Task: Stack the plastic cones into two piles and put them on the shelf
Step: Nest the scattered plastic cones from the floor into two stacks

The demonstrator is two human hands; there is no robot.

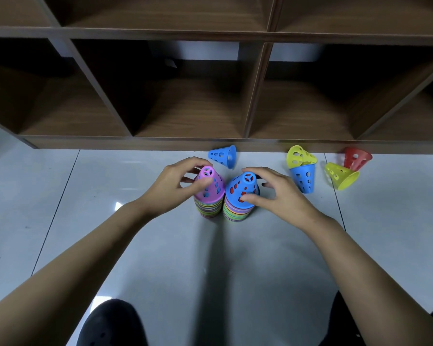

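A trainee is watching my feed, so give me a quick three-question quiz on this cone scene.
1. True or false: the shelf already holds a pile of cones.
2. Which colour tops the left pile gripped by the left hand? A red, B pink, C yellow.
3. Fill in: the right hand grips the right pile, topped by a ___ cone.
Key: 1 false; 2 B; 3 blue.

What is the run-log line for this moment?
left hand: grips pink-topped pile | right hand: grips blue-topped pile | loose cones: five, on floor
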